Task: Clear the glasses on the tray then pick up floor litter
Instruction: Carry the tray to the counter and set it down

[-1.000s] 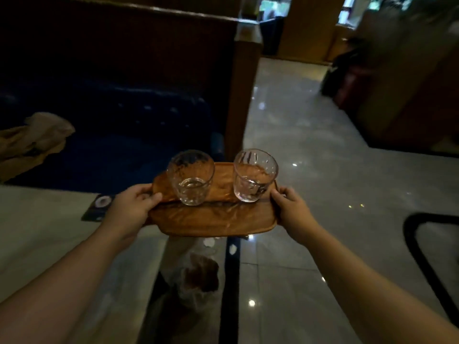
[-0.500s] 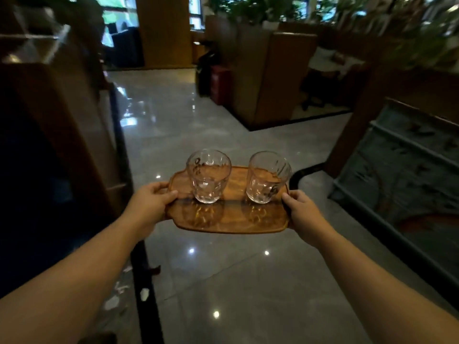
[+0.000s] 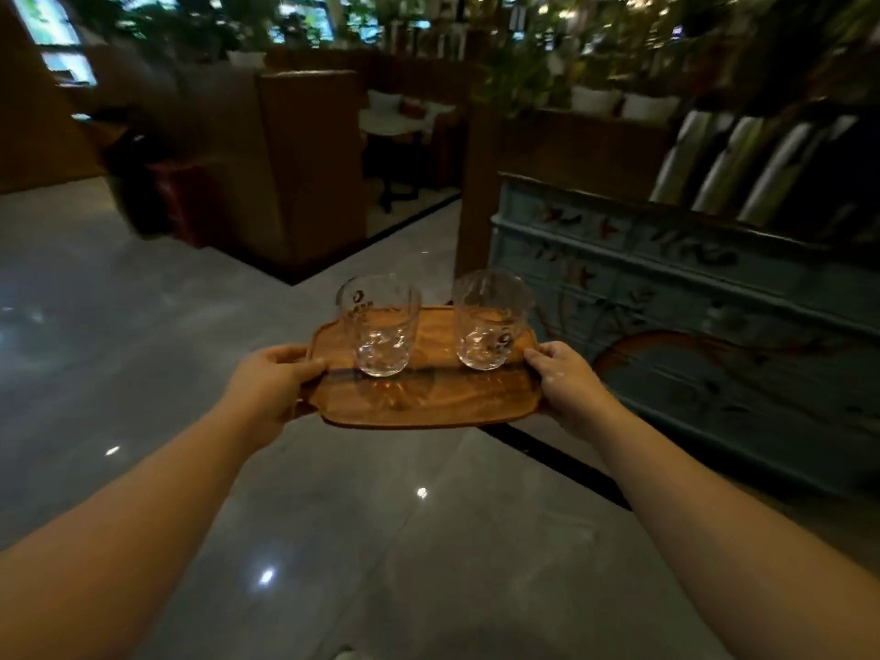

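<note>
Your hands, left and right, grip the oval brown wooden tray; two clear glasses stand on it; you've turned right, away from the table, toward a painted blue cabinet; clearing under way.

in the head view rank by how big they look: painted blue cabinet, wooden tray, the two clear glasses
1. Painted blue cabinet, largest though farther away.
2. Oval wooden tray.
3. Left clear glass and right clear glass: they look alike, so no ranking.
</note>
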